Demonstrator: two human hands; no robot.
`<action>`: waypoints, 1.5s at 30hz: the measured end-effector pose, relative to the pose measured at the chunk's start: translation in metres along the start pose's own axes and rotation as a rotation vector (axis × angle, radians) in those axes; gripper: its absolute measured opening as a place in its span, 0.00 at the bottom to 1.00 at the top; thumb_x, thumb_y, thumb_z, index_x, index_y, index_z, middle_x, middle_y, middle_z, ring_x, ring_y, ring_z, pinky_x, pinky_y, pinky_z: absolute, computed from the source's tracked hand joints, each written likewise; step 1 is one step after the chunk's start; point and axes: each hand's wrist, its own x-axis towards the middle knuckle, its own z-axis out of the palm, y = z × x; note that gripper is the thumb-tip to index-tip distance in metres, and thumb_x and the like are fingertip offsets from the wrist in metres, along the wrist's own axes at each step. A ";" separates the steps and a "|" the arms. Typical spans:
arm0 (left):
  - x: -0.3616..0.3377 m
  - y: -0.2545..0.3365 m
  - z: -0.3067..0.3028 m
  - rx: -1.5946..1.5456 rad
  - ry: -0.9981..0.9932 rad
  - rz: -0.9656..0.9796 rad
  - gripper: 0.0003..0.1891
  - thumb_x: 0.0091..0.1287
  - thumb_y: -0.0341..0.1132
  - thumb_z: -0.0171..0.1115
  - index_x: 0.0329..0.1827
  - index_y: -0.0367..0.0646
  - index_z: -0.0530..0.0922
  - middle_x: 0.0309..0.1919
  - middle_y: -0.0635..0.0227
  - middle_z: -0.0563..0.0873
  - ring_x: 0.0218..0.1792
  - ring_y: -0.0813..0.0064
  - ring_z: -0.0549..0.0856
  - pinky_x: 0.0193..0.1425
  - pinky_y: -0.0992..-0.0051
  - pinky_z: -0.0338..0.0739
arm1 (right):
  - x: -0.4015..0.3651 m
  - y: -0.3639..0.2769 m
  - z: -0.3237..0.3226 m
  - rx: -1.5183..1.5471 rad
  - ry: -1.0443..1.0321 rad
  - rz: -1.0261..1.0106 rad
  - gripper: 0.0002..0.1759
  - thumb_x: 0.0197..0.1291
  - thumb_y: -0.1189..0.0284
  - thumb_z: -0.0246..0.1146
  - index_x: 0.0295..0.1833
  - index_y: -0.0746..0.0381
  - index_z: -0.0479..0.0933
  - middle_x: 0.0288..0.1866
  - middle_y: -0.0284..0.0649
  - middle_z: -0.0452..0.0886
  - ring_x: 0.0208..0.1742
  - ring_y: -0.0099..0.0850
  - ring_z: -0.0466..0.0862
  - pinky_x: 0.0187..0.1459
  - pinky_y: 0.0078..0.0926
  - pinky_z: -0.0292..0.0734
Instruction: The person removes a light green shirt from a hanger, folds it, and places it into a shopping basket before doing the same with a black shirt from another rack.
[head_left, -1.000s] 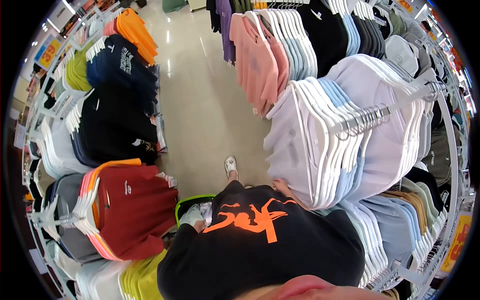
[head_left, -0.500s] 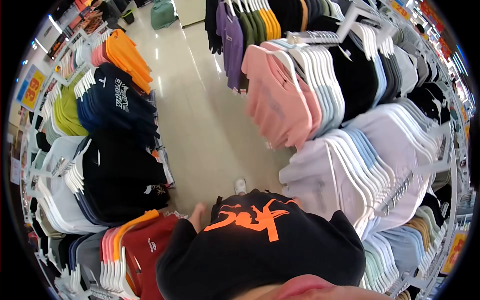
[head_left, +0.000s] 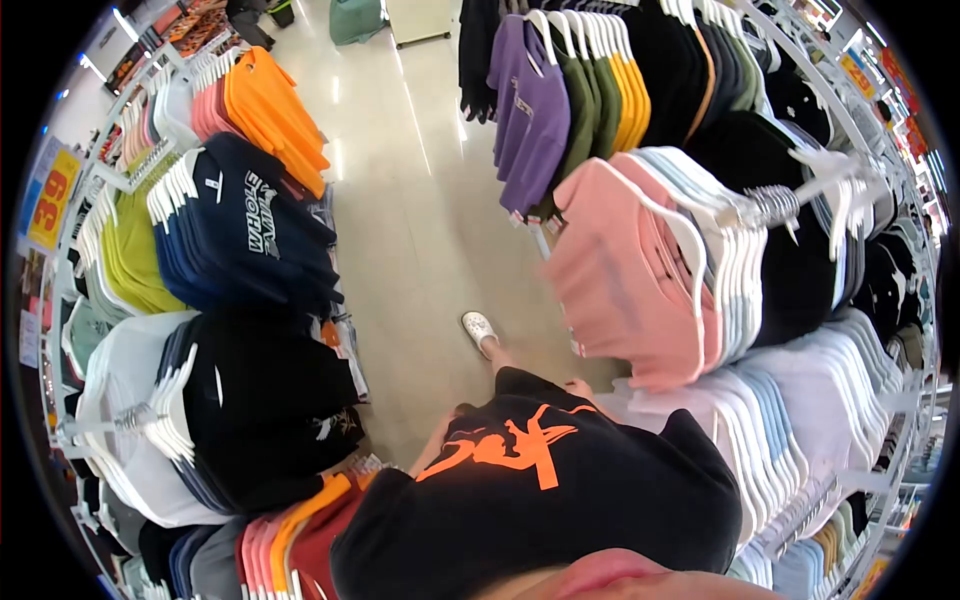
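Close in front of my black shirt with an orange print (head_left: 515, 455), my left hand (head_left: 460, 410) hangs low, mostly covered by the shirt's edge. My right hand (head_left: 578, 387) shows as a small patch past the shirt's front, near pale lilac shirts (head_left: 690, 405) on white hangers. Pink shirts (head_left: 625, 280) hang ahead of it on the right. To the left of my left arm are black shirts (head_left: 265, 410) on a rack. The fingers of both hands are too hidden to make out.
A pale tiled aisle (head_left: 400, 220) runs between two rows of clothes racks. My foot in a white clog (head_left: 478, 328) is on it. Navy shirts (head_left: 240, 220) and orange shirts (head_left: 275, 110) line the left; purple shirts (head_left: 530, 110) hang farther right. A green bag-like bundle (head_left: 355, 20) lies ahead.
The racks have slid down and closer in view as I moved forward along the aisle. My clogged foot shows farther ahead, and my right hand has come into sight past the shirt.
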 end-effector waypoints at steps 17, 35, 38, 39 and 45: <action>0.141 0.174 -0.241 -0.604 0.463 -0.234 0.17 0.63 0.38 0.47 0.54 0.46 0.68 0.35 0.68 0.79 0.27 0.77 0.77 0.25 0.78 0.71 | 0.242 -0.312 -0.081 0.379 -0.059 -0.193 0.16 0.56 0.69 0.49 0.50 0.62 0.70 0.30 0.42 0.78 0.20 0.25 0.75 0.18 0.23 0.68; 0.296 0.145 -0.439 -0.077 0.083 -0.522 0.12 0.61 0.36 0.47 0.41 0.42 0.76 0.21 0.69 0.78 0.16 0.79 0.74 0.14 0.79 0.66 | 0.375 -0.473 -0.113 -0.035 0.115 -0.319 0.14 0.49 0.70 0.55 0.43 0.62 0.76 0.35 0.50 0.79 0.39 0.41 0.80 0.42 0.32 0.73; 0.347 0.164 -0.484 -0.005 0.027 -0.507 0.12 0.60 0.36 0.47 0.40 0.42 0.76 0.21 0.69 0.78 0.16 0.79 0.74 0.14 0.78 0.66 | 0.429 -0.553 -0.166 -0.061 0.439 -0.566 0.13 0.50 0.76 0.53 0.44 0.63 0.73 0.34 0.50 0.78 0.38 0.44 0.78 0.40 0.32 0.73; 0.367 0.175 -0.498 0.010 0.011 -0.500 0.12 0.60 0.36 0.47 0.40 0.42 0.76 0.21 0.69 0.78 0.16 0.79 0.74 0.14 0.78 0.66 | 0.447 -0.588 -0.194 0.019 0.569 -0.676 0.13 0.51 0.79 0.51 0.44 0.64 0.72 0.35 0.51 0.77 0.39 0.43 0.79 0.41 0.31 0.73; 0.473 0.294 -0.582 -0.166 0.220 -0.277 0.14 0.60 0.38 0.48 0.44 0.42 0.74 0.24 0.67 0.78 0.17 0.76 0.75 0.15 0.77 0.67 | 0.424 -0.813 -0.364 0.445 0.883 -0.864 0.17 0.52 0.80 0.52 0.51 0.64 0.69 0.41 0.45 0.76 0.37 0.32 0.77 0.42 0.25 0.72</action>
